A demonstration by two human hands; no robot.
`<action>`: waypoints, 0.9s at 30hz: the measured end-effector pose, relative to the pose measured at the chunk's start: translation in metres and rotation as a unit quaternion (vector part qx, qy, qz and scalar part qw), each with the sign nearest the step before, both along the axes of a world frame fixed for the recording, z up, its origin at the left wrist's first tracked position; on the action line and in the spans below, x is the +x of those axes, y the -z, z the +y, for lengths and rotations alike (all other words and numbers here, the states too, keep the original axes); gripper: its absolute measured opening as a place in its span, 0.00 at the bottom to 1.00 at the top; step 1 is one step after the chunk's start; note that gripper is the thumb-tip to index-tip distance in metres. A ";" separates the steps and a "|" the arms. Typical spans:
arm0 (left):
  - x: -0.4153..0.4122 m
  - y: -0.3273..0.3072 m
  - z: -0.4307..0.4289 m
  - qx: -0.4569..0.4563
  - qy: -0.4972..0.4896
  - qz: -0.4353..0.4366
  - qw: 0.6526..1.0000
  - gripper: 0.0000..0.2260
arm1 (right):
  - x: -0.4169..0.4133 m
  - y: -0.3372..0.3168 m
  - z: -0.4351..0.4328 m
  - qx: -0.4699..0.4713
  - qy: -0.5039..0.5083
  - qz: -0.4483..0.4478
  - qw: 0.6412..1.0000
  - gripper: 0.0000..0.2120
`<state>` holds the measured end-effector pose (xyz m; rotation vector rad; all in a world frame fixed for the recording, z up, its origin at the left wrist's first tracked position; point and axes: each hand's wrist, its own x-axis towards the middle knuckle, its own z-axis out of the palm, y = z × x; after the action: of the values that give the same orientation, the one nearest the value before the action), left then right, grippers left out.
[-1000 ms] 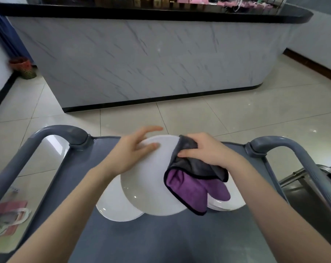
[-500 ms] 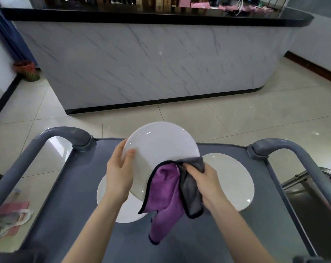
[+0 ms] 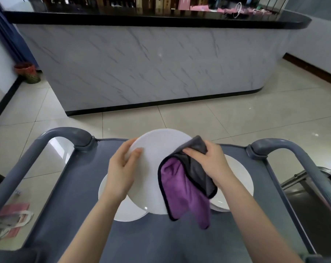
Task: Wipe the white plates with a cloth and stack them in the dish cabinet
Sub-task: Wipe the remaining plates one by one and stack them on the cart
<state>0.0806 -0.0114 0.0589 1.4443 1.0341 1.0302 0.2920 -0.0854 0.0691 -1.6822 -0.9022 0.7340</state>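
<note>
My left hand (image 3: 121, 168) grips the left rim of a white plate (image 3: 153, 158) held tilted above the grey cart top (image 3: 81, 186). My right hand (image 3: 210, 160) holds a grey and purple cloth (image 3: 183, 185) against the plate's right side; the cloth hangs down over its lower edge. A second white plate (image 3: 123, 211) lies on the cart under my left arm. A third white plate (image 3: 238, 179) lies to the right, partly hidden by my right hand and the cloth.
The cart has grey curved handles at the far left (image 3: 66, 133) and far right (image 3: 271, 147). Beyond it stands a marble-fronted counter (image 3: 151, 69) on a tiled floor. A metal frame (image 3: 303, 179) is at the right, a pink bag (image 3: 11, 219) on the floor at the left.
My right hand has moved the cloth from the plate's lower middle up to its upper right edge. My left hand has stayed on the plate's left rim.
</note>
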 end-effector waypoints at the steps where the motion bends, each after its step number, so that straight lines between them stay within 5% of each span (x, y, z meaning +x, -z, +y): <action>1: 0.000 0.003 -0.002 -0.023 -0.027 -0.020 0.999 0.13 | -0.002 0.012 -0.009 0.000 0.032 0.067 0.997 0.05; 4: 0.001 0.010 -0.004 -0.063 -0.043 -0.024 0.997 0.15 | -0.006 0.030 -0.025 -0.054 0.035 0.123 0.990 0.05; 9: 0.000 0.004 0.001 0.008 0.069 0.060 0.996 0.16 | 0.014 -0.003 -0.004 -0.060 -0.065 -0.045 0.995 0.06; 12: 0.005 -0.003 0.004 0.071 0.155 0.109 0.979 0.16 | 0.008 -0.025 0.015 -0.100 -0.159 -0.201 0.961 0.10; 15: 0.008 -0.006 0.000 0.075 0.137 0.080 0.985 0.14 | 0.000 -0.029 0.022 -0.079 -0.159 -0.257 0.950 0.13; 20: 0.009 0.003 -0.013 -0.030 -0.036 -0.034 0.998 0.12 | 0.006 -0.009 -0.001 -0.019 0.010 -0.050 0.999 0.08; 23: 0.020 0.012 -0.021 -0.131 -0.141 -0.115 0.975 0.12 | -0.012 0.023 -0.019 0.001 0.099 0.138 0.985 0.05; 27: 0.022 0.021 -0.018 -0.157 -0.088 -0.081 0.980 0.14 | -0.020 0.048 -0.028 -0.019 0.142 0.205 0.968 0.05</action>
<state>0.1025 -0.0298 0.0377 1.0118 1.1619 1.0370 0.2718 -0.1137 0.0208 -1.5698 -0.3509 0.8606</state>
